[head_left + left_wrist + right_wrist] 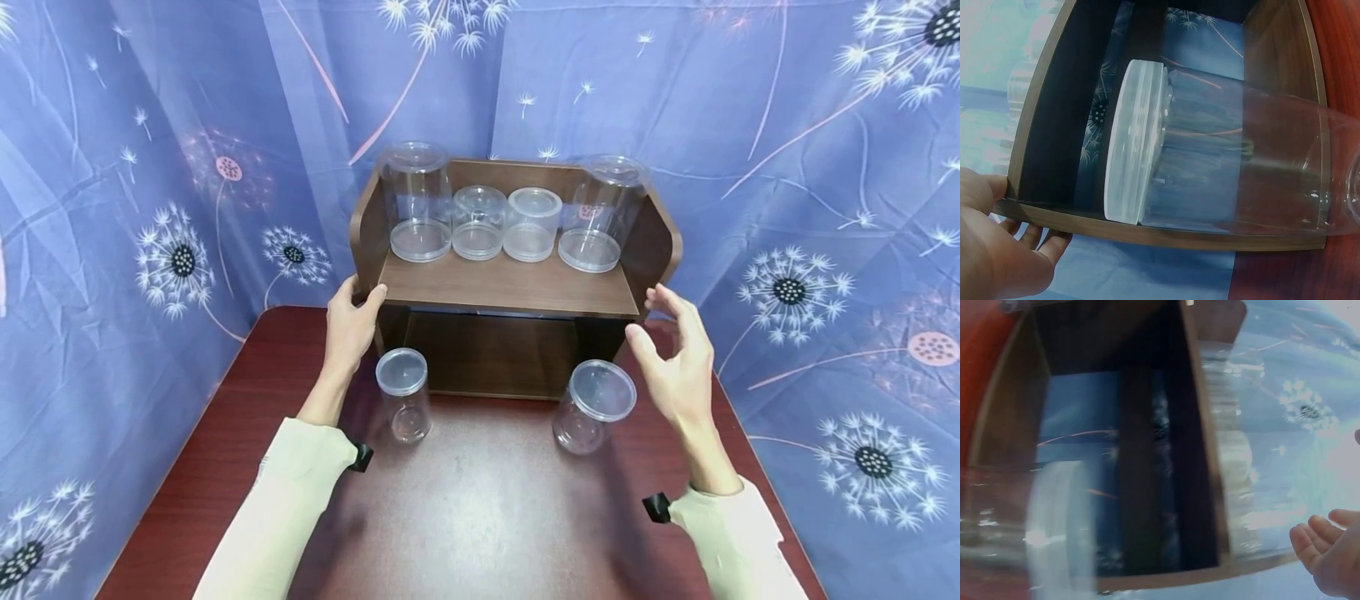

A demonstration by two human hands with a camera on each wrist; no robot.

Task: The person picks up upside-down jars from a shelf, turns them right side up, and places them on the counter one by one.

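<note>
A brown wooden two-tier shelf (502, 287) stands at the back of the table. My left hand (352, 329) grips its left side at the upper board's level; in the left wrist view the thumb (996, 187) lies at the front edge, with the fingers against the outer side. Beside the shelf's right side, my right hand (678, 362) is apart from it, fingers loosely bent and holding nothing. One clear lidded jar (402, 375) stands on the table in front of the shelf near my left hand. Another clear jar (602, 392) stands near my right hand.
On the upper board are a tall clear jar (417, 200) at left, two short jars (478, 221) in the middle and another tall jar (607, 208) at right. A blue dandelion-print curtain (810, 208) surrounds the dark red table (255, 400).
</note>
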